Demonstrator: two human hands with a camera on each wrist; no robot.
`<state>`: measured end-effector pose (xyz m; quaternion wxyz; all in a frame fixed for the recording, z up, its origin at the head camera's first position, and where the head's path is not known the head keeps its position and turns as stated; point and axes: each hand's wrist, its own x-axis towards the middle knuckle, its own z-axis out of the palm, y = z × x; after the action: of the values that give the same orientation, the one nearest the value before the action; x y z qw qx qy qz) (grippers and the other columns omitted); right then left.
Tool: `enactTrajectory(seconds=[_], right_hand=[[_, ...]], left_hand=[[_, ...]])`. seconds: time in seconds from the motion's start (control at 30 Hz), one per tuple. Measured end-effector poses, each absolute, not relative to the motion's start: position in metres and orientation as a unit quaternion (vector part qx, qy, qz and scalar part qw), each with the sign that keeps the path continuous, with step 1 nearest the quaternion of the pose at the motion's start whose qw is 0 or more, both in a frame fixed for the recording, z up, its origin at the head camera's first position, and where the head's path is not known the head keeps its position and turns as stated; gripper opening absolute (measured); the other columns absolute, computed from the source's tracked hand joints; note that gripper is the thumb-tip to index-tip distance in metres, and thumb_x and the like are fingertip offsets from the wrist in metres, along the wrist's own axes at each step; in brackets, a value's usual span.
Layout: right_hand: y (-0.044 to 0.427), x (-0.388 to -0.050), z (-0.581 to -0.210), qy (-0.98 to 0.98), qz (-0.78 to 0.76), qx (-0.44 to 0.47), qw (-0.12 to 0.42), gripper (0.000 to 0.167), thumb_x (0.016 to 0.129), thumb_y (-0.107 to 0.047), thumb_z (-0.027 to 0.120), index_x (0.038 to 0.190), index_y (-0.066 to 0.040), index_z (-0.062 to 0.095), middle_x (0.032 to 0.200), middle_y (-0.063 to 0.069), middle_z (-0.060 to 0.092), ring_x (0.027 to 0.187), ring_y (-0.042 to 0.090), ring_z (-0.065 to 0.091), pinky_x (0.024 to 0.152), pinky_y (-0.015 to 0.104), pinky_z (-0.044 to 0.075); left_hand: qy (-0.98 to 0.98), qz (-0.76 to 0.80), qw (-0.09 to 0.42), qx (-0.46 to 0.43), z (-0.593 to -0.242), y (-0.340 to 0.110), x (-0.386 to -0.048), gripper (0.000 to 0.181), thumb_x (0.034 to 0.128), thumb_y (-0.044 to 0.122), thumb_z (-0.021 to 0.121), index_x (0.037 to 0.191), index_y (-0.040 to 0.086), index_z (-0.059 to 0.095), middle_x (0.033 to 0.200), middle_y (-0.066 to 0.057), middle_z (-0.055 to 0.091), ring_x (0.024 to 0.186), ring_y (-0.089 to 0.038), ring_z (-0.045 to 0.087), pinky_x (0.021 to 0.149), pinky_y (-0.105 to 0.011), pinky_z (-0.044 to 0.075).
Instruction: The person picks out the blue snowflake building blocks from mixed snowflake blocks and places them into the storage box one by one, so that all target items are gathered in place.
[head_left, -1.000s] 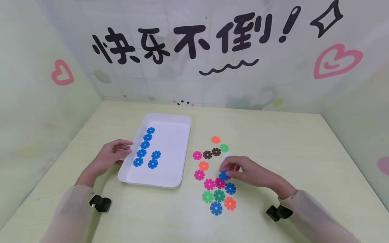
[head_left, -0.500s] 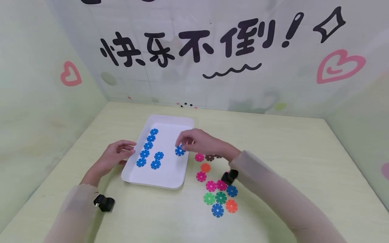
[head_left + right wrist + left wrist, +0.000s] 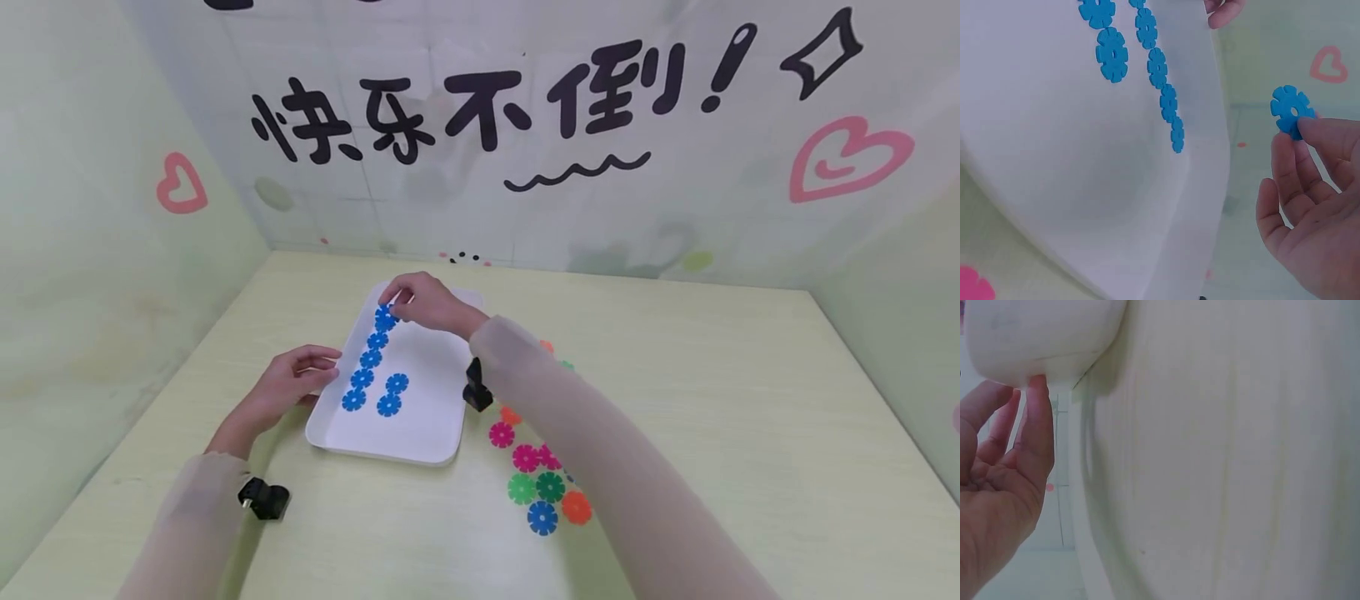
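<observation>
A white tray (image 3: 420, 437) stands left of centre on the table. Along its left side runs a row of several blue notched plastic discs (image 3: 371, 358), with a pair of blue discs (image 3: 389, 405) right of it. My right hand (image 3: 431, 304) is over the row's far end and pinches another blue disc (image 3: 1291, 111) between thumb and fingers. In the right wrist view that disc appears raised above the tray. At the tray's left wall, my left hand (image 3: 288, 379) touches the outside with its fingertips; the left wrist view shows those fingers (image 3: 1038, 425) loosely extended against it.
Right of the tray lie loose discs: pink (image 3: 502, 434), green (image 3: 521, 488), orange (image 3: 577, 507) and blue (image 3: 542, 517). My right sleeve (image 3: 600, 433) hides part of that group. A printed wall (image 3: 480, 208) borders the table's far edge.
My right hand picked a blue disc from the loose group and carried it left over the tray to the row's far end. The left hand stays at the tray's wall. The head view shifted slightly.
</observation>
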<state>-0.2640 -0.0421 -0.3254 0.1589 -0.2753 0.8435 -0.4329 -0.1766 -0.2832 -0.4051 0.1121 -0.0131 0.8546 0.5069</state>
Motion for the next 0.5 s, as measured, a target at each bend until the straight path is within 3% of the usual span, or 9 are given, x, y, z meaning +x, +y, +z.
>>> enactTrajectory(seconds=[0.27, 0.5], right_hand=[[-0.062, -0.273, -0.353, 0.825, -0.516, -0.151, 0.176, 0.019, 0.090, -0.010, 0.058, 0.108, -0.009, 0.065, 0.088, 0.002, 0.060, 0.086, 0.022, 0.059, 0.074, 0.026, 0.046], [-0.065, -0.274, -0.369, 0.829, -0.516, -0.111, 0.186, 0.021, 0.090, -0.008, 0.059, 0.109, -0.006, 0.066, 0.094, 0.002, 0.060, 0.084, 0.022, 0.058, 0.074, 0.027, 0.045]], left_hand=[[0.848, 0.517, 0.116, -0.018, -0.409, -0.285, -0.177, 0.047, 0.0897, 0.029, 0.060, 0.129, 0.006, 0.046, 0.115, -0.018, 0.052, 0.095, -0.027, 0.056, 0.072, -0.031, 0.052], [0.850, 0.514, 0.111, -0.013, -0.409, -0.286, -0.178, 0.049, 0.0883, 0.033, 0.061, 0.128, 0.007, 0.047, 0.114, -0.016, 0.052, 0.097, -0.028, 0.056, 0.073, -0.032, 0.052]])
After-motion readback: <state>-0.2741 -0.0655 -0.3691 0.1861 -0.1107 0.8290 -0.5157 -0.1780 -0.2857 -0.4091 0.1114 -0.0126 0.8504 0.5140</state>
